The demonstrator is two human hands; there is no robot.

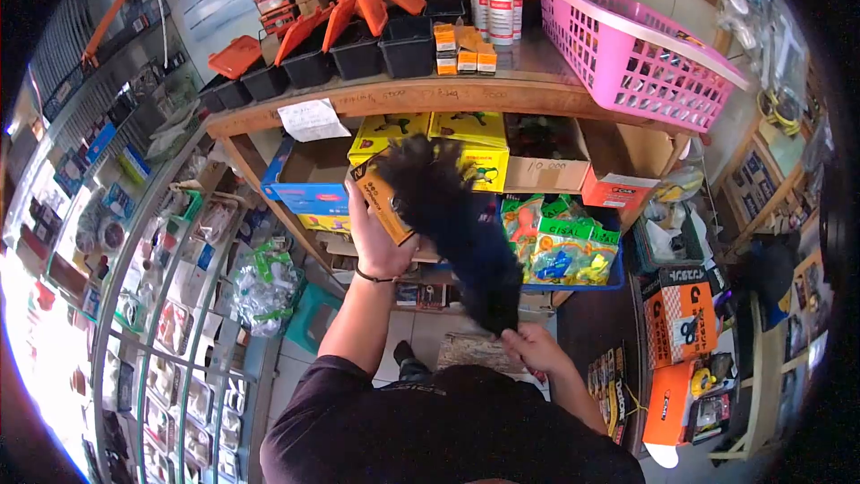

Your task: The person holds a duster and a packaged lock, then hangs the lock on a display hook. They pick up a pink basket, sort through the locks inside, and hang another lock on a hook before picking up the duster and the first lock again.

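A dark shirt [448, 435] lies nearest. The right hand [540, 350] has its fingers closed on the near end of a black duster [470, 246], its far end by the orange box [380, 208] gripped in the left hand's [383, 246] fingers, before the yellow boxes [469, 130].

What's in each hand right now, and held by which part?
Left hand: a small orange box, held along its left side. Right hand: a black feathery duster, motion-blurred, held at its narrow lower end.
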